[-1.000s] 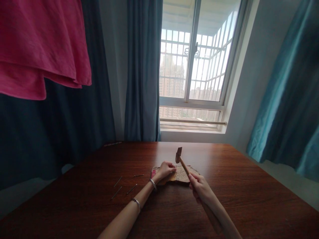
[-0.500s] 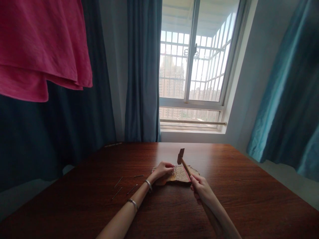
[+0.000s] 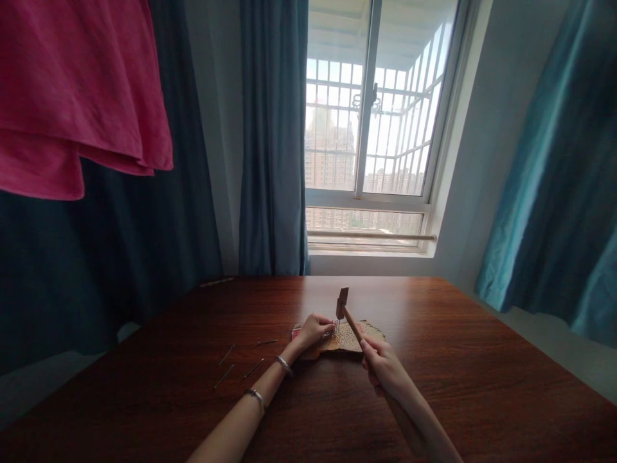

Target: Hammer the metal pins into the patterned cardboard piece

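Observation:
My right hand (image 3: 380, 361) is wrapped round the wooden handle of a hammer (image 3: 354, 326). The hammer's head is raised, just over or beside a few thin nails (image 3: 339, 325) standing upright in a piece of corrugated cardboard (image 3: 354, 342). Many small dark holes or dots cover the board, and its edges are ragged. At its left part rests my left hand (image 3: 314, 330), thumb and fingertips pinched at one of the nails. Two silvery bracelets circle the left forearm. Whether the hammer touches a nail, I cannot tell.
Several loose nails (image 3: 254, 368) lie on the dark wooden table (image 3: 159, 399), left of my left arm. Beyond the table's back edge are a window (image 3: 359, 193) and blue curtains (image 3: 272, 161). A pink cloth (image 3: 81, 90) hangs at the upper left.
The hammer has shifted a little to the left, its head now over the upright nails. My left hand keeps its pinch in about the same place. The view has moved slightly.

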Tool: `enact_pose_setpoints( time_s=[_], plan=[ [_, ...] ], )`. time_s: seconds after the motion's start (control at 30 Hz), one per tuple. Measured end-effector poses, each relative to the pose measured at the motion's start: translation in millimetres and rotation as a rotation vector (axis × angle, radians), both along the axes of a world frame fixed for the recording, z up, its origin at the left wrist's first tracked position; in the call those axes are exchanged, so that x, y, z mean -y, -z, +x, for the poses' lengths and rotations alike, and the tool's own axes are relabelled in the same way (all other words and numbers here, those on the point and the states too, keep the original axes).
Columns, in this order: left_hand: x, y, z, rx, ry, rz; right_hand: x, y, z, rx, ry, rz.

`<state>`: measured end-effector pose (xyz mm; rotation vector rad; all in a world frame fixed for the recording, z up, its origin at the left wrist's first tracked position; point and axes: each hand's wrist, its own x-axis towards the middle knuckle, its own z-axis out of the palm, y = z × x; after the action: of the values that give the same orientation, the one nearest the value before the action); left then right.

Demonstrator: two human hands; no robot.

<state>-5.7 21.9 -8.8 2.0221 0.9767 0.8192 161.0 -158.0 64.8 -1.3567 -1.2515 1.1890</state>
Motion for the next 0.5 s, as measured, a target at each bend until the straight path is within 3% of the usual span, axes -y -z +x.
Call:
enact_pose_setpoints(
  time_s=[0.5],
  plan=[
    [6.2, -7.6, 6.8, -0.013, -0.009, -0.025, -5.7, 7.2, -10.1, 0.04, -0.025, 0.073]
  ],
)
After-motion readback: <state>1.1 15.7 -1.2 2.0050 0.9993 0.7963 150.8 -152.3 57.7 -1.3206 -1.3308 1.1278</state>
